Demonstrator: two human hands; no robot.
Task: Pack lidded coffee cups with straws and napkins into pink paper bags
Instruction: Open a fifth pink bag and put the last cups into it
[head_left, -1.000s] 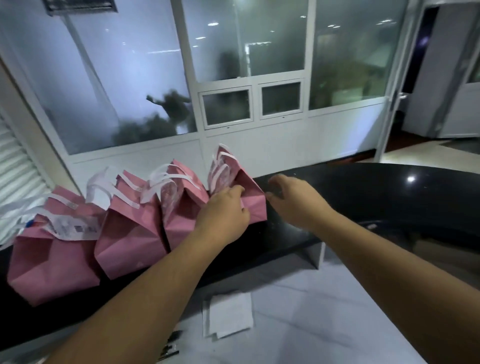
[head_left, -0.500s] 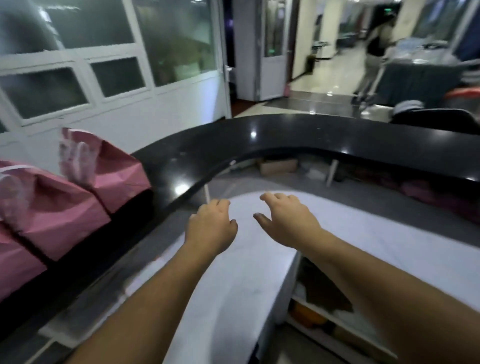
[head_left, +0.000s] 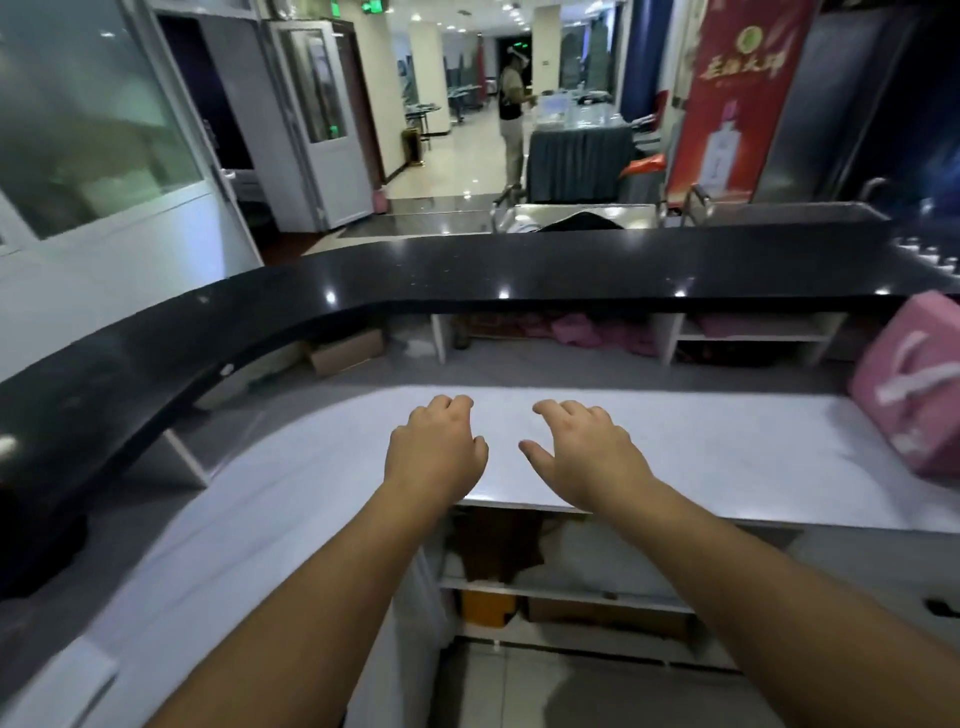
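Observation:
My left hand and my right hand hover side by side over the white lower counter, palms down, fingers loosely curled, holding nothing. One pink paper bag with white handles lies at the right edge of that counter, well to the right of my right hand. No cups, straws or napkins are in sight.
A glossy black raised counter curves from the left round the back of the white one. Shelves beneath it hold a cardboard box and pink items. A person stands far off in the hall. Open shelving sits below my arms.
The view has swung right, away from the row of pink bags on the black counter. Both hands left the bag they touched and now hover empty over the white counter.

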